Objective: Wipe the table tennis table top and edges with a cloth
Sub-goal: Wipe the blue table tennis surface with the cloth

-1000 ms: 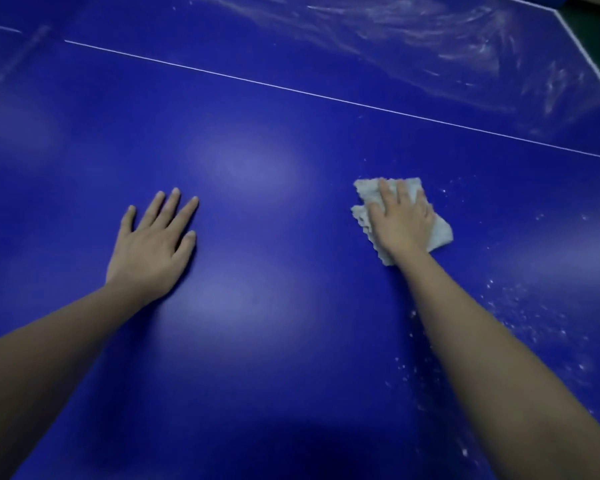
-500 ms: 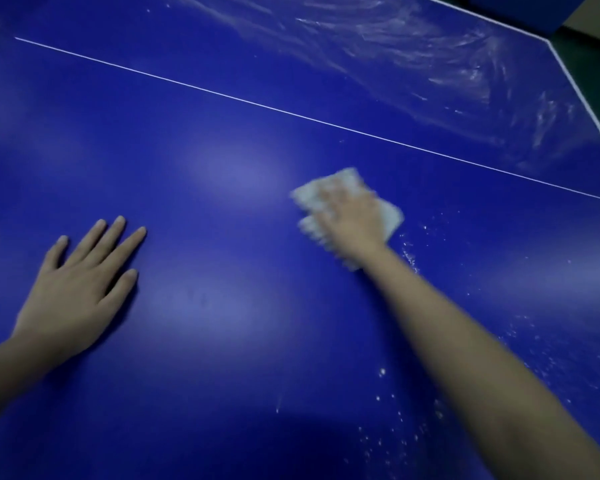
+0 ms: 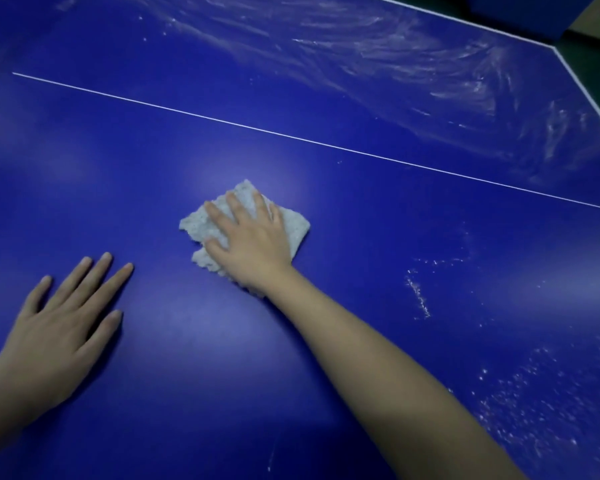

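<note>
Fingers [image 3: 234, 206] of the right hand [image 3: 253, 244] are spread flat, pressing the cloth [image 3: 295, 230] on the table [image 3: 153, 150], about mid-scene. Left hand [image 3: 56, 323] lies flat too, holding nothing. Looks like mid-wipe on the top; next pass probably needs to hit the dust [image 3: 418, 296] on the right.

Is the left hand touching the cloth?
No, the left hand lies flat on the bare table, apart from the cloth under the right hand.

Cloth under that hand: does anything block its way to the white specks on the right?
Nothing visible does. Only bare blue table lies between the cloth under the right hand and the specks.
</note>
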Demonstrator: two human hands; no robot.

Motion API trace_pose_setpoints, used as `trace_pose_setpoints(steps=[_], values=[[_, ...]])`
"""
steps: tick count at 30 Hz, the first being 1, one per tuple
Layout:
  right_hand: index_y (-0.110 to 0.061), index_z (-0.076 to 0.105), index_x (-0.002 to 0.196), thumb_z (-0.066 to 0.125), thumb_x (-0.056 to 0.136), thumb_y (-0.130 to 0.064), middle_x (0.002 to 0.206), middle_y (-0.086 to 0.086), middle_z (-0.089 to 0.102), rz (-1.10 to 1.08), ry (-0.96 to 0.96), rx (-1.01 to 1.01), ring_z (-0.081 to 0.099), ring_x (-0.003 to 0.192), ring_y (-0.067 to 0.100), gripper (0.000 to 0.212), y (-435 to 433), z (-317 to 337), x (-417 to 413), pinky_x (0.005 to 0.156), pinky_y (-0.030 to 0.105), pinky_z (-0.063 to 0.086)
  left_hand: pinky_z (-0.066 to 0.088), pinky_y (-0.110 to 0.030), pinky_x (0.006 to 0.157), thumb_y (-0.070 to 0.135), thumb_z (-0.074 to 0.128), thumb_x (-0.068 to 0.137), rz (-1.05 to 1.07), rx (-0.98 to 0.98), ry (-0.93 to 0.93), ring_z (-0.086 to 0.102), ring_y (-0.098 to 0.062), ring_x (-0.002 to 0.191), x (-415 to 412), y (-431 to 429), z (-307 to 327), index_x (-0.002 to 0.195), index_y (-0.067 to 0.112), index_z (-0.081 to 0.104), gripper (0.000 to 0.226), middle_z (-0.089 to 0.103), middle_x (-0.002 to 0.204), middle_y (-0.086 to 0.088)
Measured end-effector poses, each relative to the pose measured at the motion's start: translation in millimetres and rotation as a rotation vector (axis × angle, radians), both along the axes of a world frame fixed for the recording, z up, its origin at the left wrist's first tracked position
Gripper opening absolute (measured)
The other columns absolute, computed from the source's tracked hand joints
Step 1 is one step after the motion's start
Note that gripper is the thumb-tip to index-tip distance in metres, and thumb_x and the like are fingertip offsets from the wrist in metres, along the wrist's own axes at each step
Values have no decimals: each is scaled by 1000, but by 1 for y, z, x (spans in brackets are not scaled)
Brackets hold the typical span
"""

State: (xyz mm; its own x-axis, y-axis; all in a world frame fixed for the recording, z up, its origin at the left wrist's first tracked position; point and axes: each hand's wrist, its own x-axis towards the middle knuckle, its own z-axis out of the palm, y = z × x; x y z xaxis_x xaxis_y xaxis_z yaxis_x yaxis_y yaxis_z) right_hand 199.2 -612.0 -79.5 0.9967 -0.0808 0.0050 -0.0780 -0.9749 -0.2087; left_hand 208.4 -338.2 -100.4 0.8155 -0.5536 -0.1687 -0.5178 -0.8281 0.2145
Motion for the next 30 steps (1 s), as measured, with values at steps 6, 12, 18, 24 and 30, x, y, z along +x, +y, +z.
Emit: trace_pose_setpoints(steps=[6, 12, 18, 24, 30], values=[[-30, 54, 124, 39, 93, -47, 132, 3, 51, -345, -77, 10, 44, 123, 27, 39, -131, 20, 40, 99, 37, 34, -8, -21, 110, 54, 14, 93, 1, -16, -5, 8, -7, 144, 1, 4, -3, 146, 40, 18, 56, 10, 156, 17], [-27, 45, 133, 22, 91, -49, 135, 12, 49, -907, 47, -80, 44, 122, 37, 53, -294, 27, -78, 101, 50, 31, -4, -25, 110, 56, 11, 92, -2, -42, -44, 6, -7, 144, 2, 5, -5, 147, 40, 16, 57, 8, 156, 18], [-25, 38, 140, 30, 97, -37, 143, 7, 38, -604, 40, -147, 35, 125, 36, 45, -216, 18, -138, 103, 46, 29, 15, -57, 112, 56, 14, 92, -6, -85, -19, 6, -14, 145, 19, 19, -39, 147, 38, 18, 58, 8, 157, 13], [-33, 42, 138, 35, 85, -53, 144, 2, 44, 70, 55, -124, 34, 131, 38, 57, -18, 12, -220, 109, 53, 23, 10, -60, 112, 60, 16, 89, -9, -51, 50, 2, -14, 145, 37, 29, -61, 147, 38, 17, 61, 5, 157, 12], [-32, 45, 138, 26, 86, -56, 145, 4, 43, 30, 66, -140, 43, 129, 32, 60, -64, 17, -225, 109, 44, 25, 9, -59, 113, 62, 13, 89, -27, -102, 28, -1, -11, 145, 37, 20, -53, 146, 42, 15, 60, 2, 157, 16]])
